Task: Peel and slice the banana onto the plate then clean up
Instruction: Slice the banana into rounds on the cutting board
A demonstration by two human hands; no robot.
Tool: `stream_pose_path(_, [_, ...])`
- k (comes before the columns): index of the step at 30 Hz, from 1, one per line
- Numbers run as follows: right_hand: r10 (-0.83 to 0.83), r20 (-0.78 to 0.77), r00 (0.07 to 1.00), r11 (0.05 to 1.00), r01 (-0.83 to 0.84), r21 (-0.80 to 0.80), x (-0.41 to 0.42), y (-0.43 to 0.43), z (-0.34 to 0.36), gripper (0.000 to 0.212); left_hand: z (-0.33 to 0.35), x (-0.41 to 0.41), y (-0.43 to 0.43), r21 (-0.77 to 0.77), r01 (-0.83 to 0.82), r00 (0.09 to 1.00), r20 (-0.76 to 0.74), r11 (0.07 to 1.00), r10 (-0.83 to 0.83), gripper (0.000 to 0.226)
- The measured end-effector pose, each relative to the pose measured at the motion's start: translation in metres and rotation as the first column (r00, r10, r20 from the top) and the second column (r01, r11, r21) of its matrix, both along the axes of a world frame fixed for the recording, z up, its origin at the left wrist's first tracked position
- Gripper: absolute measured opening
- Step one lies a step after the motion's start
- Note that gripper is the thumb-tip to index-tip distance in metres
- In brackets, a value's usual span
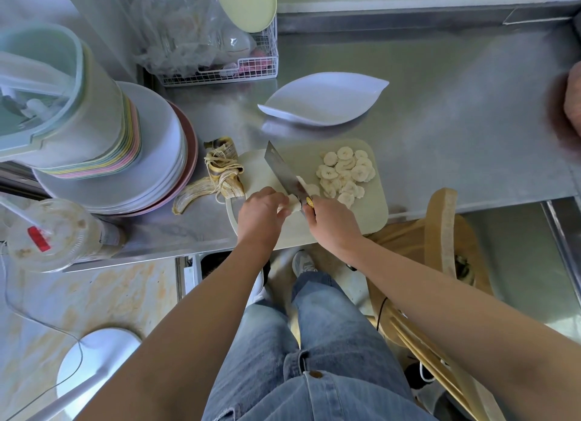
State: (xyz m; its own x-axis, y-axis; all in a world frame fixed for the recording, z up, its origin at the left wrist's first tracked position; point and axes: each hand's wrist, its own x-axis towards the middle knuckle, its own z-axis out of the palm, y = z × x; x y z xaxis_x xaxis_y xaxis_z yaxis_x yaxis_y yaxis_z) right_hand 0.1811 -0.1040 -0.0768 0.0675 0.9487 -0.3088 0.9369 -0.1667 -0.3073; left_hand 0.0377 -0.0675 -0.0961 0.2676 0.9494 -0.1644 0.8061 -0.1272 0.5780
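Banana stub (293, 204), pale and peeled, lies on the near edge of a cutting board (375, 214) just below the middle of the frame. The left hand (261, 214) pinches it with curled fingers. The right hand (333, 222) is wrapped round the handle of a cleaver (283, 172), whose broad dull blade slants toward the upper left, its edge down on the fruit. To the right of the blade, thin round slices (345, 173) lie in a loose overlapping heap on the board. The board is a pale rounded rectangle. Just left of it the peel (220, 177) sprawls in yellow, brown-flecked strips, one end on the board's edge. Above the board, apart from it, sits a glossy white plate (323, 101), leaf-shaped with a pointed tip at the right.

All this rests on a brushed steel counter (456, 122) that gives soft reflections. At the left stands a stack of pastel plates (157, 169); a white wire basket (251, 70) sits at the upper centre, and a clear plastic cup (53, 235) at the lower left edge. A wooden chair (443, 232) stands at the right beside the person's blue jeans (330, 342), over a mottled beige floor (94, 295).
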Motion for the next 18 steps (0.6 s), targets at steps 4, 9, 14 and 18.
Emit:
stream_pose_path(4, [0.005, -0.007, 1.000, 1.000, -0.005, -0.004, 0.002, -0.001, -0.001, 0.034, 0.001, -0.001, 0.000, -0.010, -0.005, 1.000, -0.002, 1.000, 0.005, 0.012])
stream_pose_path(9, [-0.009, -0.033, 0.999, 1.000, 0.010, 0.023, 0.009, -0.002, 0.013, 0.030, 0.003, -0.001, 0.001, -0.021, -0.004, 1.000, -0.001, 1.000, 0.004, 0.013])
stream_pose_path(14, [-0.005, -0.042, 0.999, 1.000, 0.006, 0.014, 0.012, -0.002, 0.019, 0.024, 0.001, -0.001, 0.001, -0.026, 0.011, 1.000, -0.011, 1.000, -0.011, 0.013])
stream_pose_path(18, [-0.010, -0.054, 0.999, 1.000, 0.011, 0.010, 0.011, -0.002, 0.019, 0.024, 0.001, -0.001, 0.002, -0.029, 0.011, 1.000, -0.004, 1.000, -0.012, 0.012])
